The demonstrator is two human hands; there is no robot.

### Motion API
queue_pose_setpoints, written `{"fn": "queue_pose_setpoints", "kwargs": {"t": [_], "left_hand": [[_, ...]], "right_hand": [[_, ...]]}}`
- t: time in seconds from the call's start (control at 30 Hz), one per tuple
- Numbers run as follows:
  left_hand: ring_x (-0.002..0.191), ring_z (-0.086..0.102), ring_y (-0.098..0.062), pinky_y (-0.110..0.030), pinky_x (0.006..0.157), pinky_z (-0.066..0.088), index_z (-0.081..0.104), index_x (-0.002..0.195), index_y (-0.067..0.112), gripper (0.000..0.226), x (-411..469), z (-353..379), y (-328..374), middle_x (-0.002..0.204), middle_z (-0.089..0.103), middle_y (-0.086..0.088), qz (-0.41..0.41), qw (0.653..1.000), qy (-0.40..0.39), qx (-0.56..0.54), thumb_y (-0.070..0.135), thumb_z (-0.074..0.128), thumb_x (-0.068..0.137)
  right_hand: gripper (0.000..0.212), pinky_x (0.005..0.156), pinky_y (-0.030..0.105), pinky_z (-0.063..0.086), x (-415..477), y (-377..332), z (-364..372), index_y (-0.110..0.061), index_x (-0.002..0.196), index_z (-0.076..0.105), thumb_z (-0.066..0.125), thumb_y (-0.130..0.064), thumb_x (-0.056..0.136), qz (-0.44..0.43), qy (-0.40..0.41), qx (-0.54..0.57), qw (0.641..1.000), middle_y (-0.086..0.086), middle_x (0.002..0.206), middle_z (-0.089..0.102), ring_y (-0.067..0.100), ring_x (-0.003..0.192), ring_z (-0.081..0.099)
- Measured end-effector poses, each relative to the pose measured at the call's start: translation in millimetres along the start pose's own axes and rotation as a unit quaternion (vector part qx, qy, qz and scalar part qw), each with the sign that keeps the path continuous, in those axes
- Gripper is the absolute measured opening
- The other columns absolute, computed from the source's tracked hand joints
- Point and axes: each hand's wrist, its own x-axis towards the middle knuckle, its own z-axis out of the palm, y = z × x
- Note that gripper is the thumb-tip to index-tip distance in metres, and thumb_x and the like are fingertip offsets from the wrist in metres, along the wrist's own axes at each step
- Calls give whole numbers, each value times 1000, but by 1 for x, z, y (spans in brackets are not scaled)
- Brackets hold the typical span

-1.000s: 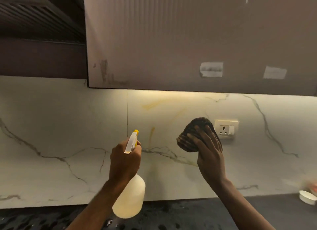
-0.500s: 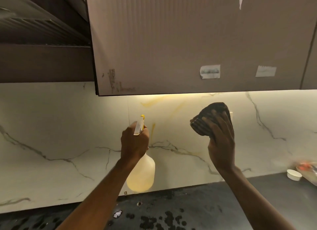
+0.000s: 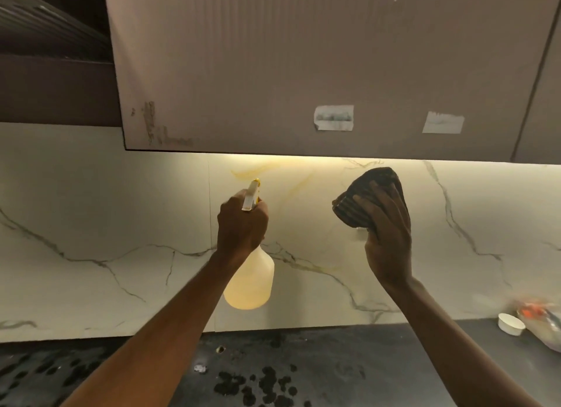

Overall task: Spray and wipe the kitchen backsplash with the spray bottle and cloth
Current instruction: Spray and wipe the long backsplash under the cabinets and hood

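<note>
My left hand grips the neck of a translucent spray bottle with a white and yellow nozzle, held upright and pointed at the white marble backsplash. My right hand presses a dark folded cloth flat against the backsplash, just under the wall cabinet. Yellowish streaks mark the marble between the nozzle and the cloth. The cloth and hand hide the wall socket behind them.
A brown wall cabinet with two paper labels hangs low overhead. The dark countertop below carries wet spots. A small white cup and a clear bag with orange contents sit at the far right.
Both hands have risen along the backsplash toward the cabinet. The cloth moved up and to the right, covering the wall socket that showed beside it before.
</note>
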Motion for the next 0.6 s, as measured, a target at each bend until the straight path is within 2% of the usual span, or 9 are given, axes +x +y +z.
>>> {"fn": "queue_pose_setpoints", "kwargs": {"t": [0.07, 0.13, 0.27, 0.4, 0.53, 0.6], "left_hand": [[70, 70, -31, -51, 76, 63, 65, 106, 13, 38, -1, 9, 3, 79, 68, -8, -18, 1000, 8, 0, 33, 45, 81], [73, 70, -34, -52, 79, 61, 63, 100, 17, 33, 0, 14, 4, 79, 68, -8, -32, 999, 27, 3, 33, 44, 78], [80, 71, -38, -53, 82, 60, 65, 116, 12, 50, 1, 24, 7, 91, 69, -10, -63, 997, 50, 11, 29, 45, 74], [79, 71, -39, -52, 82, 60, 63, 101, 15, 39, -1, 34, 13, 89, 70, -13, -76, 995, 47, 33, 30, 42, 72], [83, 71, -40, -53, 84, 60, 65, 120, 12, 55, -3, 43, 14, 94, 70, -12, -74, 996, 38, 28, 33, 41, 74], [82, 71, -39, -54, 83, 60, 65, 118, 16, 51, -7, 49, 16, 92, 70, -11, -56, 998, 23, 25, 33, 43, 76]], "right_hand": [[52, 111, 58, 41, -1, 10, 0, -8, 124, 67, 68, 22, 81, -5, 2, 13, 1000, 17, 139, 60, 43, 139, 45], [56, 109, 60, 43, -1, 16, 1, -10, 125, 66, 68, 23, 80, -8, 2, 24, 1000, 17, 139, 59, 42, 139, 45], [65, 108, 60, 44, -3, 31, 0, -20, 129, 59, 68, 23, 80, 2, -3, 47, 999, 16, 140, 59, 40, 140, 45], [67, 106, 60, 46, -6, 42, 1, -19, 130, 58, 67, 24, 79, 16, -1, 70, 997, 16, 141, 58, 39, 140, 44], [71, 106, 60, 46, -10, 47, 1, -20, 131, 58, 68, 26, 77, 29, -5, 75, 997, 15, 143, 57, 38, 142, 42], [71, 106, 60, 46, -13, 50, -1, -20, 131, 58, 67, 26, 78, 34, -6, 74, 997, 15, 143, 56, 38, 143, 42]]}}
